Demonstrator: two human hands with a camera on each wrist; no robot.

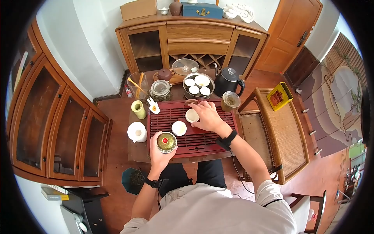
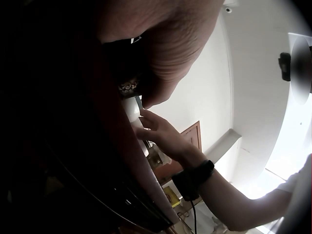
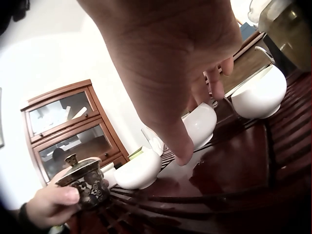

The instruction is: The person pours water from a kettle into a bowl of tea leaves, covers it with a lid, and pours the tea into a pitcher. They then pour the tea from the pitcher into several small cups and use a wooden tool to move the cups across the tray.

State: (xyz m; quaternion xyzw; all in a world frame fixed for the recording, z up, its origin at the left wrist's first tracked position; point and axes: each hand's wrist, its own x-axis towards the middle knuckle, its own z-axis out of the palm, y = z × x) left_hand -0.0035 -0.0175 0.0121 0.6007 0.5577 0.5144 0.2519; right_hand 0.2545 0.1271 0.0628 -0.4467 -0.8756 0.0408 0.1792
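My left hand (image 1: 159,153) grips a dark ornate gaiwan (image 3: 87,187) at the tray's front edge; its gold-green lid (image 1: 166,140) with a red knob is on. Over the middle of the slatted red tea tray (image 1: 163,113), my right hand (image 1: 210,117) has its thumb and fingers on opposite sides of a white teacup (image 1: 192,115), right at its rim. A second white teacup (image 1: 179,128) stands nearer the gaiwan. In the right wrist view a third white teacup (image 3: 261,93) sits on the tray's other side; the hand hides it in the head view.
Behind the tray stand a steel bowl of cups (image 1: 186,93), a glass jar (image 1: 160,90), a brown teapot (image 1: 164,74) and a black kettle (image 1: 228,82). A strainer pitcher (image 1: 230,102) is at right. A white pot (image 1: 136,132) and green cup (image 1: 138,109) are at left.
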